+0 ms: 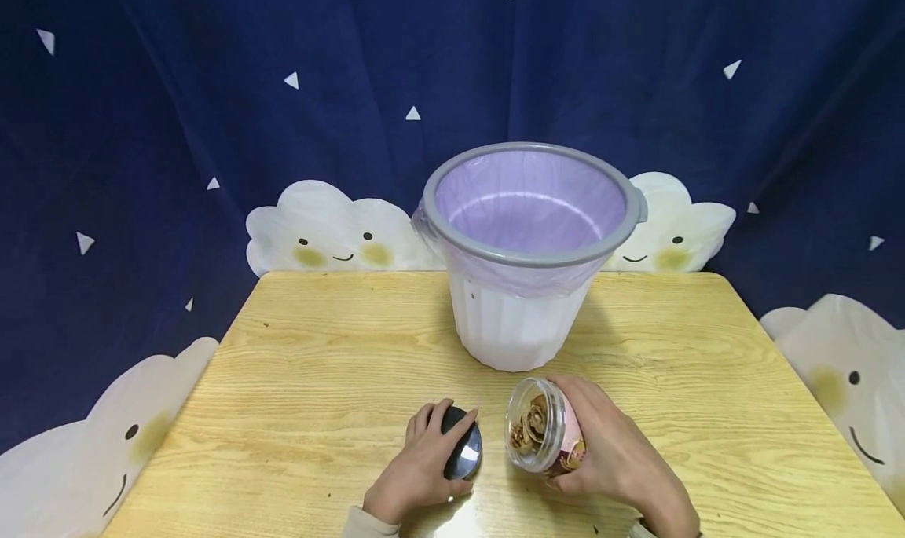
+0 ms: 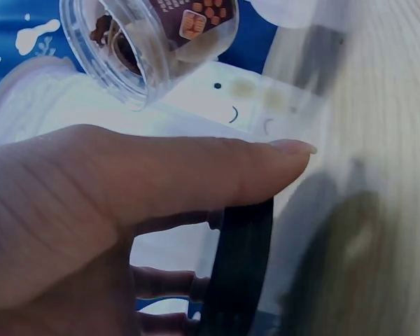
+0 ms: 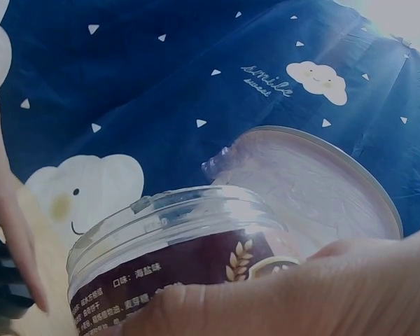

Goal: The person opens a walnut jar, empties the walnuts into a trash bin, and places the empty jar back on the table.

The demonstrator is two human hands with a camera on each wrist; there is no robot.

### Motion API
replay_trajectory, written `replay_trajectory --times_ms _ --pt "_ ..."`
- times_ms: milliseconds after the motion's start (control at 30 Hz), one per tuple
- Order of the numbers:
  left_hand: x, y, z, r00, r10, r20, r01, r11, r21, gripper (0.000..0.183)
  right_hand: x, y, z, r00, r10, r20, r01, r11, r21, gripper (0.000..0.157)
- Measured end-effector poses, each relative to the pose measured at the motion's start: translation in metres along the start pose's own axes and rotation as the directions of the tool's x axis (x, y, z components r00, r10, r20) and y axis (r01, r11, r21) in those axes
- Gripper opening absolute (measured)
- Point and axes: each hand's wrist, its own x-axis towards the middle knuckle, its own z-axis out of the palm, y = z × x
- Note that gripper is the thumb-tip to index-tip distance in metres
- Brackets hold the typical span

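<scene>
My left hand (image 1: 424,463) grips a round black lid (image 1: 463,453) by its edge, just above the table. In the left wrist view the thumb lies along the lid's rim (image 2: 241,266). My right hand (image 1: 611,444) holds a clear plastic jar (image 1: 547,428) with a pink and dark label, tilted so its uncovered mouth faces left. Brown curled pieces of food (image 1: 533,424) lie inside. The right wrist view shows the jar's threaded neck (image 3: 175,210) and printed label (image 3: 182,269), with the right thumb across it. Lid and jar are apart.
A white bin (image 1: 519,318) with a grey rim and purple liner (image 1: 530,200) stands at the back of the wooden table (image 1: 339,349), beyond the jar. A dark blue curtain (image 1: 353,67) with smiling clouds surrounds the table's back and sides.
</scene>
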Motion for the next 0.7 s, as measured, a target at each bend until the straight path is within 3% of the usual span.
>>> replay_trajectory --times_ms 333,700 --pt "-0.004 -0.006 0.011 0.998 -0.02 0.063 0.018 0.999 0.032 0.083 -0.001 0.0 -0.001 1.0 -0.008 -0.011 0.008 1.0 -0.004 0.117" --pt "-0.005 -0.011 0.018 1.0 0.002 0.026 -0.003 0.999 0.04 0.084 -0.001 -0.001 -0.001 1.0 -0.012 -0.01 0.012 1.0 -0.014 0.114"
